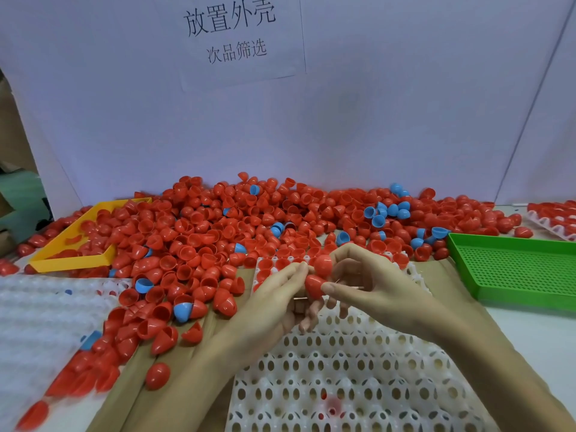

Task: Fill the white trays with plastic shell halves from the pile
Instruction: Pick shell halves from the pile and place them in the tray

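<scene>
A big pile of red shell halves (218, 226), with some blue ones (386, 212) mixed in, covers the back of the table. A white tray (358, 369) with rows of holed cups lies in front of me; a few red halves sit in its far row (282, 264). Both hands hover over the tray's far end. My right hand (367, 282) pinches a red shell half (314, 286) with its thumb, and a second red half (323, 264) is at its fingertips. My left hand (274, 304) touches the shells with its fingertips.
An orange tray (74, 260) holding red halves stands at the left. A green perforated tray (514, 269) lies at the right. More white trays lie at the left (40, 319), and one with red halves at the far right (554, 222). A paper backdrop stands behind the pile.
</scene>
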`<act>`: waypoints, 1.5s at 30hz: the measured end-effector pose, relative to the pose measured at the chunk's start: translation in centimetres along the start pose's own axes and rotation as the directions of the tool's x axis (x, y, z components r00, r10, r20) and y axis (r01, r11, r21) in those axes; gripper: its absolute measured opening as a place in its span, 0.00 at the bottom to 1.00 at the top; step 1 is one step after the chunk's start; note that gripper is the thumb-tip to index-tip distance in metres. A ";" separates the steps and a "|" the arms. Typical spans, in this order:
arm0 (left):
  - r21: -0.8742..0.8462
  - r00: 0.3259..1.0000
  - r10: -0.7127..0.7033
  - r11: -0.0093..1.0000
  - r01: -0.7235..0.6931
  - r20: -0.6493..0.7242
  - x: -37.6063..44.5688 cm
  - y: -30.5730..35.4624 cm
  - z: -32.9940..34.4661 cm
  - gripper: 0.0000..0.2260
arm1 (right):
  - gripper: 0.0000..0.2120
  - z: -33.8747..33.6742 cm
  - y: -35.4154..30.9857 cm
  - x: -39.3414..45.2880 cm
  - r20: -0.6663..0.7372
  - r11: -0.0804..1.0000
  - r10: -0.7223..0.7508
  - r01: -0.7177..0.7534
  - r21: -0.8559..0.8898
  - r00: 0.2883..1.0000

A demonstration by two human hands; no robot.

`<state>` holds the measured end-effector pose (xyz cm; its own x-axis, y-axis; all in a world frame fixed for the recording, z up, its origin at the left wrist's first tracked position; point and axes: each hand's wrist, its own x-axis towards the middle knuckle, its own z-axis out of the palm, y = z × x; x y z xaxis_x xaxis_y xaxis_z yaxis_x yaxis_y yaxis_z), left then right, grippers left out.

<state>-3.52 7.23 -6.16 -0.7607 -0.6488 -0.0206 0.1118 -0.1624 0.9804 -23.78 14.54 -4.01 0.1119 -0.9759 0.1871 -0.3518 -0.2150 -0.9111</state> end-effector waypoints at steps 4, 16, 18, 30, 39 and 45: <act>-0.008 0.999 -0.029 1.000 0.029 -0.026 0.2 -0.1 0.1 0.23 | 0.11 0.5 0.1 0.1 -0.020 0.999 0.037 -0.037 -0.006 0.999; 0.417 0.961 0.256 0.888 -0.193 -0.101 -0.3 -0.4 0.7 0.12 | 0.15 0.4 -0.2 -0.1 0.076 0.810 0.389 -0.380 0.446 0.918; 0.459 0.945 0.290 0.867 -0.191 -0.154 -0.3 -0.1 0.6 0.11 | 0.17 0.2 -0.3 -0.1 0.162 0.762 0.424 -0.448 0.469 0.891; 0.563 0.871 0.361 0.817 -0.122 -0.334 -0.4 0.2 0.3 0.18 | 0.10 1.5 -0.9 -0.3 0.001 0.982 0.147 -0.146 0.119 0.989; 0.825 0.825 0.548 0.524 -0.212 -0.136 -0.8 0.4 -0.3 0.07 | 0.14 1.4 -0.4 -0.2 0.041 0.995 0.087 -0.085 -0.059 0.995; 0.946 0.754 0.642 0.312 -0.092 -0.138 -0.4 0.9 -3.3 0.06 | 0.11 1.1 -0.2 -0.2 0.034 0.990 0.100 -0.096 -0.103 0.994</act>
<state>-0.93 4.88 -5.90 -0.4132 -0.6962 0.5870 -0.4999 0.7122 0.4928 -22.70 14.80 -4.23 0.1076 -0.9908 0.0827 -0.4546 -0.1230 -0.8822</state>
